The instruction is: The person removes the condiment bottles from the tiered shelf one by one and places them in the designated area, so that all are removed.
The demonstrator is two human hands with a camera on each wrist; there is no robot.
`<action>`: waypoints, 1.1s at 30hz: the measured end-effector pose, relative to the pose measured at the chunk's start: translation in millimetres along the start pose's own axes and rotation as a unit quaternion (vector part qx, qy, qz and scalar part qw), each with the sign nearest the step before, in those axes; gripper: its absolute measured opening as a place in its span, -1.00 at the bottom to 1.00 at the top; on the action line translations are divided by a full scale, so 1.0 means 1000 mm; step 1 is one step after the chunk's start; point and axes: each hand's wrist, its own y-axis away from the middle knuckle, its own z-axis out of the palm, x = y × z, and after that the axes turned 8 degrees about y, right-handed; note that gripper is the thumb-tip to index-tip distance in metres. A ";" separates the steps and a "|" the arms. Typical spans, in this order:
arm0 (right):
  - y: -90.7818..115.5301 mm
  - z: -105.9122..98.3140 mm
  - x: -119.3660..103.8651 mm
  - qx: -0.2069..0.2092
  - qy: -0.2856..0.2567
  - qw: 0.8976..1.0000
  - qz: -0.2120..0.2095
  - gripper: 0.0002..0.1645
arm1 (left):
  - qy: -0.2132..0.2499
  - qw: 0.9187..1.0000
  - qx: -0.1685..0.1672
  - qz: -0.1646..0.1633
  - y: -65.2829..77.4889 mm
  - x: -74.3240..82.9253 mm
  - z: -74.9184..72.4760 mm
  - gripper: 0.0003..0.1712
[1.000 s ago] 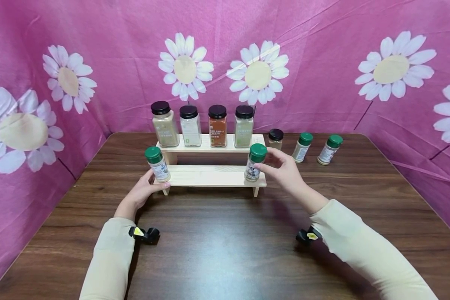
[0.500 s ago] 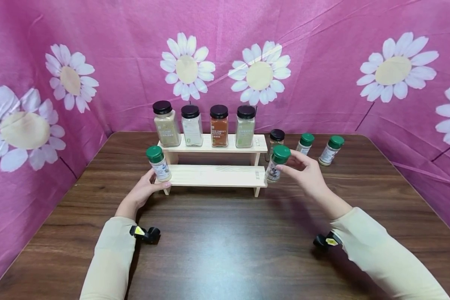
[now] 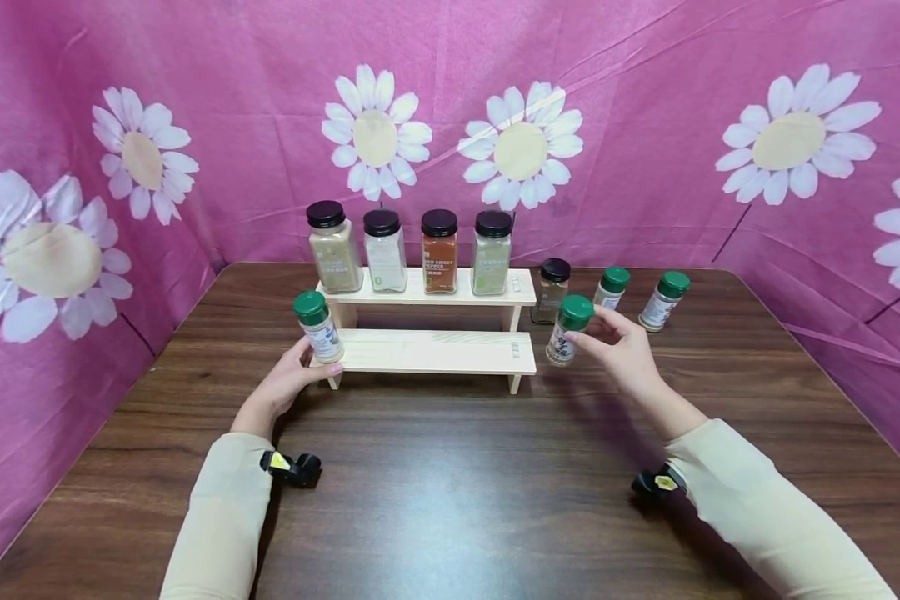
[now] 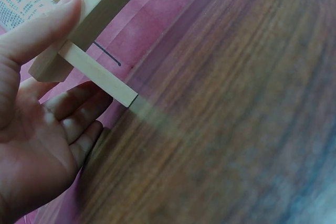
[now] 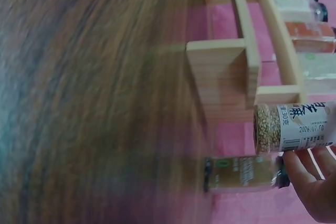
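My right hand (image 3: 626,350) pinches a green-capped spice bottle (image 3: 561,343) between thumb and fingers. The right wrist view shows small pale seeds in this bottle (image 5: 268,129), raised off the table just right of the two-tier wooden rack (image 3: 427,354). At the rack's left end, my left hand (image 3: 287,383) grips the lower board; its thumb lies over the board's edge and the other fingers are below. Beside that thumb, another green-capped bottle (image 3: 324,340) stands on the lower tier. In the left wrist view the left hand (image 4: 42,145) is close to the rack's leg (image 4: 100,74).
Several black-capped jars, one red (image 3: 438,262), line the upper tier. A black-capped jar (image 3: 551,296) stands on the wooden table (image 3: 420,500) right of the rack. Two green-capped bottles are farther right, one partly behind my right hand (image 3: 610,287), one beyond it (image 3: 660,307).
My right hand has carried the seed bottle rightward, from over the lower tier's right end to beside the rack. The left hand has kept its place on the rack.
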 end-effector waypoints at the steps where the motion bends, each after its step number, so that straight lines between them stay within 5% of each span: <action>1: -0.001 0.001 0.003 0.005 0.002 1.000 0.003 -0.52 | 0.000 1.000 0.000 0.000 0.000 0.000 0.000 -0.20; 10: -0.015 0.006 0.026 0.033 0.003 0.999 0.043 -0.54 | -0.003 1.000 0.001 0.004 0.001 0.000 -0.001 -0.21; 33: -0.035 0.024 0.045 0.048 0.014 0.993 0.107 -0.54 | -0.002 1.000 -0.001 0.000 -0.001 -0.001 -0.001 -0.20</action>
